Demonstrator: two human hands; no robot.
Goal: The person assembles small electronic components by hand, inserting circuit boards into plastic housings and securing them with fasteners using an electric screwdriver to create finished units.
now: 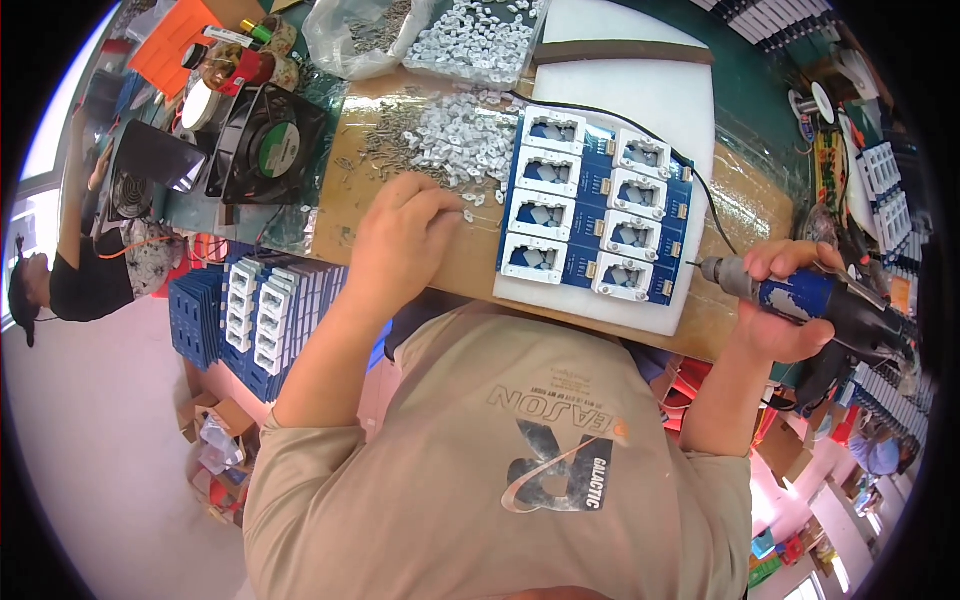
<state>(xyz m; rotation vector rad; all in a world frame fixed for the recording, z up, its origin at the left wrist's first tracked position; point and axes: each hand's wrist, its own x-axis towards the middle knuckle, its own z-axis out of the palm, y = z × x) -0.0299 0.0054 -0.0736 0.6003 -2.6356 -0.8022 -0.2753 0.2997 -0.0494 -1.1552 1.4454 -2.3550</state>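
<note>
Glossy blue circuit board point(592, 205), white plastic housings point(545, 172), matt wooden bench point(470, 265)

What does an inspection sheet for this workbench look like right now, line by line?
Surface: brown workbench with a white foam pad on it.
Job's things: blue circuit panel with eight white housings lies on the pad; pile of small white parts and screws beside it.
Clutter: black cooling fan, tape rolls, bag of parts.
Grippers: left hand rests fingers at the pile; right hand grips an electric screwdriver.
Cables: black cable crosses the pad.
Surroundings: stacked blue panels below; another person at left.
</note>
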